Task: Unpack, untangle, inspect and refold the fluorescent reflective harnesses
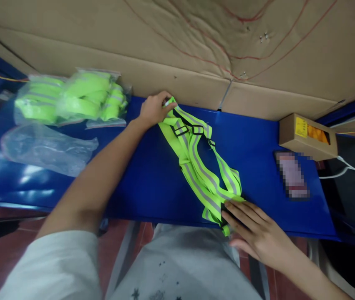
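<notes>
A neon yellow-green reflective strap vest (pixel 196 166), with grey stripes and black buckles, lies gathered lengthwise on the blue table. At its far end my left hand (pixel 157 109) pinches the straps between thumb and fingers. My right hand (pixel 255 229) rests on the near end by the table's front edge, its fingers stretched out flat over the straps and a black piece. Part of the near end is hidden under those fingers. Several clear bags of folded neon vests (pixel 83 96) sit at the back left. In front of them lies a flattened clear plastic bag (pixel 49 146).
A cardboard box (pixel 305 137) with a yellow label and orange contents stands at the back right. Before it lies a phone (pixel 292 175). White cables (pixel 352 166) run off the right side. Behind the table rises a cardboard panel (pixel 177 79) with red wires.
</notes>
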`<state>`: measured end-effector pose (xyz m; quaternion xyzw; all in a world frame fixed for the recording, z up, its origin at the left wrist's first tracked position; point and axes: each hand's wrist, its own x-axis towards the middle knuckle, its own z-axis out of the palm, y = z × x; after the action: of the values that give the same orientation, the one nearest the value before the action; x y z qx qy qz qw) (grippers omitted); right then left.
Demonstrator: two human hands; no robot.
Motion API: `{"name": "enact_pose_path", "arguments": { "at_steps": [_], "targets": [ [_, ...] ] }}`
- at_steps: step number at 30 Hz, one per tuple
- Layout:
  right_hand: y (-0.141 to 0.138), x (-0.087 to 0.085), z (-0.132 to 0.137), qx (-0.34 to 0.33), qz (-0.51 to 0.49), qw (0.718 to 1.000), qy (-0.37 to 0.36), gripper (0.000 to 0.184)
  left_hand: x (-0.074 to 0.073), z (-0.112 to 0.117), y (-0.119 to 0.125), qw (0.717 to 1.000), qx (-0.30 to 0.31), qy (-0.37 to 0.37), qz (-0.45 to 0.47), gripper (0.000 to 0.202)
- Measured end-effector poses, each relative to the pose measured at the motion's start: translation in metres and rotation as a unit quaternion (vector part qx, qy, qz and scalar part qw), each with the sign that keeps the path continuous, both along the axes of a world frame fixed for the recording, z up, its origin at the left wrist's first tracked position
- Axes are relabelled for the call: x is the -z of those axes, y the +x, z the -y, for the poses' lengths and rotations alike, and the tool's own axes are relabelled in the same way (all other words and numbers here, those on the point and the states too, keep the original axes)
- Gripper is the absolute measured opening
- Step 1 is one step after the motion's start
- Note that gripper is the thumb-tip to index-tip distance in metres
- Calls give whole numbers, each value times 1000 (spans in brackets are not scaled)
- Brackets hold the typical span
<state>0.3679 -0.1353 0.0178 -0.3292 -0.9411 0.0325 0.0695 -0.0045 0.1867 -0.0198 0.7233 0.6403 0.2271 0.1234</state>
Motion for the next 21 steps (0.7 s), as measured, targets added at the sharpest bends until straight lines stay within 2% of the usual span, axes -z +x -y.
{"name": "enact_pose_path", "arguments": {
  "at_steps": [3,7,10,12,16,18,21],
  "targets": [
    [-8,-7,-8,6,-25,1000,3,42,-4,0,-8,996,61,-9,69,36],
    [-21,-36,-24,-4,-69,997,24,35,-21,22,-31,981,173,14,83,42],
    [-29,-62,-38,-24,-96,995,30,34,-32,46,-40,978,194,39,59,47],
    [-33,-76,-53,-45,-108,993,23,31,-32,56,-36,980,192,44,28,43],
    [-53,-88,-108,-62,-137,989,-8,21,-21,61,-16,984,157,49,-71,35],
    [-74,-85,-145,-40,-131,990,-2,23,-14,60,-7,985,138,54,-85,29],
    [-117,-71,-201,11,-87,996,19,29,-9,61,-1,988,128,67,-56,20]
  ]
}}
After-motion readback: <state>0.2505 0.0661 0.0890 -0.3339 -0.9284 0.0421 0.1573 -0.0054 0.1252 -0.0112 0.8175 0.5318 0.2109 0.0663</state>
